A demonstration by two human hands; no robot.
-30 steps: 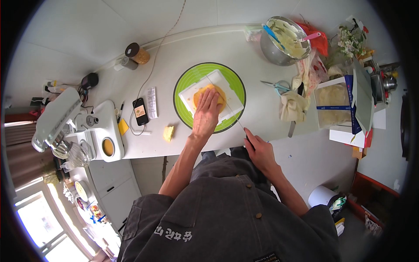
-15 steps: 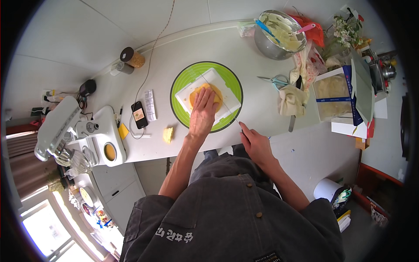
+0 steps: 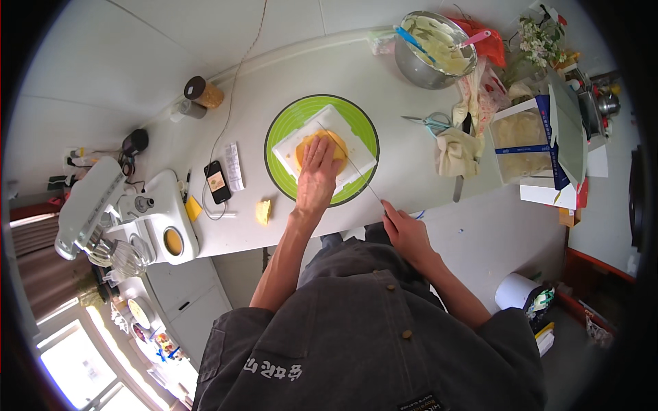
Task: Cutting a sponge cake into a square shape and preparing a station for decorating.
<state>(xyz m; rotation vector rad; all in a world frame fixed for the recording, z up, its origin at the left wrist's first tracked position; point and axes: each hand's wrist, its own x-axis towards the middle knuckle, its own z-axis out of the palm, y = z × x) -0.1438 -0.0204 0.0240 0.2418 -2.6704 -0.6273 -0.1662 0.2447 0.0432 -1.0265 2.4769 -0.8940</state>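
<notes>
My left hand [image 3: 317,171] lies flat, fingers stretched out, on top of a round yellow sponge cake [image 3: 338,141], covering its middle. Under the cake is a white board [image 3: 285,149] with a few crumbs, set on a round green mat [image 3: 276,130] with a dark rim. Near the counter's front edge, my right hand [image 3: 406,231] is closed round the handle of a long thin knife [image 3: 362,176]. Its blade slants up and left along the cake's right side; how deep it sits in the cake I cannot tell. A loose cake piece [image 3: 263,212] rests left of the mat.
At the back right stands a steel bowl [image 3: 413,68] of pale cream with spatulas. Scissors [image 3: 434,123], a cloth [image 3: 458,152] and an open box [image 3: 524,140] lie to the right. Leftward are a phone [image 3: 217,183], a cable, jars [image 3: 203,92] and a stand mixer [image 3: 171,216].
My right hand has drawn the knife slightly back toward me and to the right. My left hand stays on the cake. The whole view has shifted a little.
</notes>
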